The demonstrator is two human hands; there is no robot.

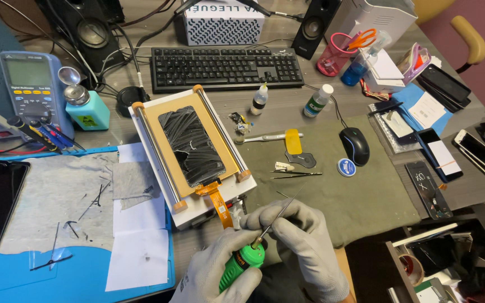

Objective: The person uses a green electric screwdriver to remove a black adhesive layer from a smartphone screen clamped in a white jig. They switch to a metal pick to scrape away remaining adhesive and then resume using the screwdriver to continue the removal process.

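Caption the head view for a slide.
Gloved hands, left and right, hold a green-handled tool beside a cracked screen on a plate.

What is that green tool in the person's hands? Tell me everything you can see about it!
The green tool has a chunky bright-green handle with black ridged grip bands and looks like plastic. A thin, dark metal shaft comes out of its top and slants up to the right, ending in a fine point. The left hand, in a grey glove, wraps the handle; the gloved right hand pinches the shaft. It is held above the table edge, just below the white machine.
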